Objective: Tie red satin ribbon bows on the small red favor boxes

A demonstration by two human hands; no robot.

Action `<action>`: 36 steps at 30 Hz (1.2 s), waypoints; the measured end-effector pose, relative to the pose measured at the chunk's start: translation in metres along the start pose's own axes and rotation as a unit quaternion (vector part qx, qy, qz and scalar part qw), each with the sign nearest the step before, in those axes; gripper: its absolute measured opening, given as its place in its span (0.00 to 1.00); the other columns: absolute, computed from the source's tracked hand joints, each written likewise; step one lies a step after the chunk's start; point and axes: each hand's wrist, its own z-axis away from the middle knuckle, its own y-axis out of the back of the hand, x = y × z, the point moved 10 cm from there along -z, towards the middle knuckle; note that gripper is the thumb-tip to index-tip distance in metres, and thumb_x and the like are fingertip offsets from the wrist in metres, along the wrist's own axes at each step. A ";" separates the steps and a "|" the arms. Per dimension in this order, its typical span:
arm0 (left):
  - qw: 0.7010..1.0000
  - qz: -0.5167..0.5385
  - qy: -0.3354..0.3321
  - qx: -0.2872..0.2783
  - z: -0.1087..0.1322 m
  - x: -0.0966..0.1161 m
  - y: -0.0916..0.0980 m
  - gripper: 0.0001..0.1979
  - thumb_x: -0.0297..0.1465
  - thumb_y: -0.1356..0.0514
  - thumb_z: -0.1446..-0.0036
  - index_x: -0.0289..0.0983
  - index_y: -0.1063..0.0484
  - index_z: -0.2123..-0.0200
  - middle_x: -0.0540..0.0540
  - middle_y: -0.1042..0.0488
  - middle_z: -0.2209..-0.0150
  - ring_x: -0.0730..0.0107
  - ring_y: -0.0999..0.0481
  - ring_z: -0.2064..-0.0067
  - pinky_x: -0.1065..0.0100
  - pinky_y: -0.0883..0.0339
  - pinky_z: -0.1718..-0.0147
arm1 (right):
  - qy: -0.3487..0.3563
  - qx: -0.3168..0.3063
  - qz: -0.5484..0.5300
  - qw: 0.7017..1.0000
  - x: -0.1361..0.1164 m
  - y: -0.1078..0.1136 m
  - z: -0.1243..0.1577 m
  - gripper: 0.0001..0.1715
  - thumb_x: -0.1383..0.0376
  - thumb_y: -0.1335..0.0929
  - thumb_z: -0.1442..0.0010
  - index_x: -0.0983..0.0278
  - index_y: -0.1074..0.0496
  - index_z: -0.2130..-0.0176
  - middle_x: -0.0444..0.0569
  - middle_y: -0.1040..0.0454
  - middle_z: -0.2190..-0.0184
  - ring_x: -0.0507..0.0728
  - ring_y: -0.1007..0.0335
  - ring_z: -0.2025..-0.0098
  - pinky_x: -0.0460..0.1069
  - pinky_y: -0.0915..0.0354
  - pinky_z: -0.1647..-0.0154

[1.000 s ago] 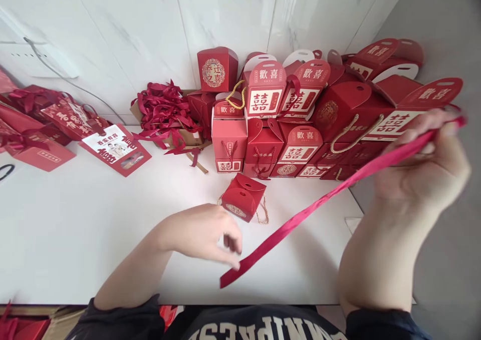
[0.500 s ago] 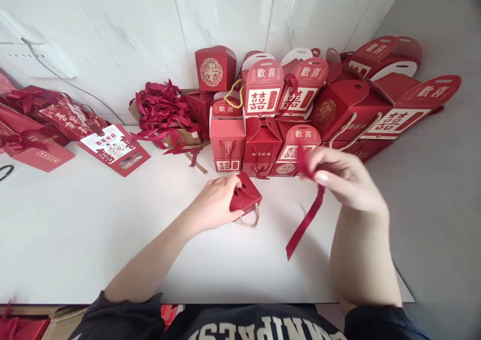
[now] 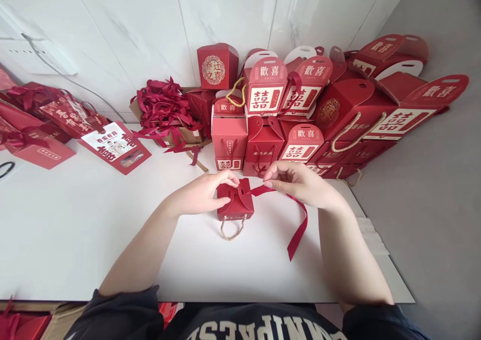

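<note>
**Tech A:** Starting with the largest item: the white table fills the lower view, its near edge at 6 o'clock and its right edge running off toward 4 o'clock. At 12 to 2 o'clock a stack of red gift boxes stands against the marble wall. A heap of loose ribbons lies at 11 o'clock, and flat red bags lie at 10 o'clock.

**Tech B:** And the work piece?

**Tech A:** The small red box stands at table centre, its rope handle hanging toward 6 o'clock. The left hand closes around the box's left side, fingertips on the top flap. The right hand pinches the red ribbon just right of the flap; the free end trails down toward 5 o'clock.

**Tech B:** Handling advice?

**Tech A:** In my judgement, keep the left hand firm so the light box does not slide or tip. Hold the ribbon flat and untwisted near its tip, and feed it level with the flap.

**Tech B:** Clearance?

**Tech A:** Open surface lies from 6 to 9 o'clock. The stack sits just behind the box at 12 o'clock, so draw slack toward 5 o'clock, minding the right edge.
</note>
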 end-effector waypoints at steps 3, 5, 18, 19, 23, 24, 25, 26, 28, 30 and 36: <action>1.000 0.014 0.004 0.020 -0.002 0.002 0.001 0.16 0.27 0.44 0.43 0.43 0.33 0.50 0.49 0.24 0.49 0.64 0.26 0.46 0.67 0.33 0.51 | 0.006 0.008 -0.008 1.000 -0.002 0.002 0.001 0.10 0.58 0.31 0.39 0.64 0.29 0.63 0.44 0.30 0.70 0.48 0.39 0.72 0.46 0.41 0.71; 0.999 0.021 0.007 0.025 -0.003 0.002 0.001 0.16 0.28 0.44 0.42 0.43 0.33 0.51 0.50 0.24 0.50 0.64 0.25 0.47 0.67 0.32 0.52 | 0.009 0.007 -0.009 1.000 -0.003 0.002 0.001 0.11 0.58 0.31 0.39 0.64 0.29 0.63 0.44 0.30 0.70 0.49 0.39 0.72 0.46 0.41 0.72; 0.998 0.011 0.003 0.058 -0.007 0.001 0.001 0.13 0.27 0.44 0.43 0.43 0.31 0.53 0.52 0.23 0.52 0.66 0.25 0.48 0.67 0.32 0.52 | 0.020 0.000 -0.016 1.000 -0.005 0.003 0.004 0.10 0.59 0.31 0.38 0.64 0.29 0.64 0.45 0.30 0.69 0.50 0.37 0.69 0.46 0.40 0.69; 0.998 0.012 0.005 0.058 -0.007 0.000 0.001 0.13 0.27 0.44 0.42 0.43 0.31 0.53 0.51 0.23 0.52 0.66 0.24 0.49 0.67 0.32 0.52 | 0.020 -0.001 -0.016 1.000 -0.004 0.004 0.004 0.10 0.59 0.31 0.38 0.64 0.29 0.64 0.45 0.30 0.69 0.50 0.36 0.69 0.46 0.40 0.69; 0.998 0.014 0.011 0.062 -0.006 0.001 0.002 0.12 0.28 0.43 0.42 0.42 0.31 0.55 0.51 0.22 0.52 0.64 0.22 0.52 0.65 0.32 0.51 | 0.015 -0.001 -0.013 1.000 -0.002 0.003 0.002 0.12 0.57 0.30 0.39 0.64 0.29 0.64 0.45 0.29 0.69 0.51 0.35 0.68 0.47 0.39 0.68; 0.998 0.015 0.011 0.063 -0.006 0.001 0.002 0.12 0.28 0.43 0.42 0.42 0.31 0.55 0.50 0.22 0.52 0.64 0.22 0.52 0.65 0.32 0.51 | 0.011 -0.001 -0.011 1.000 -0.001 0.002 0.002 0.12 0.57 0.30 0.39 0.64 0.29 0.64 0.46 0.29 0.69 0.51 0.35 0.68 0.47 0.38 0.67; 0.998 0.015 0.010 0.063 -0.006 0.001 0.001 0.12 0.28 0.43 0.43 0.42 0.30 0.54 0.51 0.22 0.52 0.64 0.22 0.52 0.64 0.32 0.51 | 0.007 -0.002 -0.007 1.000 0.000 0.001 0.001 0.13 0.56 0.30 0.39 0.64 0.29 0.64 0.46 0.29 0.68 0.52 0.35 0.68 0.48 0.38 0.67; 0.998 0.016 0.009 0.062 -0.006 0.001 0.001 0.12 0.28 0.43 0.43 0.43 0.30 0.54 0.51 0.22 0.53 0.64 0.22 0.52 0.64 0.32 0.50 | 0.003 -0.002 -0.001 1.000 0.000 0.001 0.000 0.13 0.55 0.31 0.39 0.64 0.28 0.63 0.46 0.29 0.68 0.52 0.35 0.67 0.48 0.38 0.66; 0.998 0.020 0.005 0.063 -0.007 0.001 -0.001 0.13 0.28 0.43 0.43 0.43 0.30 0.54 0.51 0.22 0.53 0.64 0.22 0.52 0.64 0.32 0.51 | 0.001 0.000 0.009 1.000 0.001 0.000 -0.001 0.15 0.54 0.31 0.39 0.64 0.28 0.63 0.48 0.28 0.67 0.53 0.35 0.67 0.48 0.37 0.66; 0.997 0.027 0.003 0.068 -0.009 -0.001 -0.003 0.12 0.29 0.42 0.43 0.42 0.30 0.54 0.50 0.22 0.54 0.64 0.23 0.51 0.63 0.32 0.51 | 0.005 0.001 0.018 1.000 0.001 -0.001 -0.003 0.15 0.53 0.31 0.39 0.64 0.28 0.63 0.49 0.27 0.65 0.53 0.34 0.66 0.49 0.37 0.66; 0.993 0.062 0.031 0.093 -0.014 -0.010 -0.004 0.08 0.31 0.42 0.42 0.42 0.30 0.58 0.52 0.21 0.60 0.66 0.23 0.53 0.64 0.34 0.50 | 0.012 0.002 0.036 0.999 0.003 -0.005 -0.007 0.15 0.54 0.32 0.38 0.64 0.28 0.62 0.48 0.26 0.66 0.53 0.32 0.66 0.49 0.36 0.64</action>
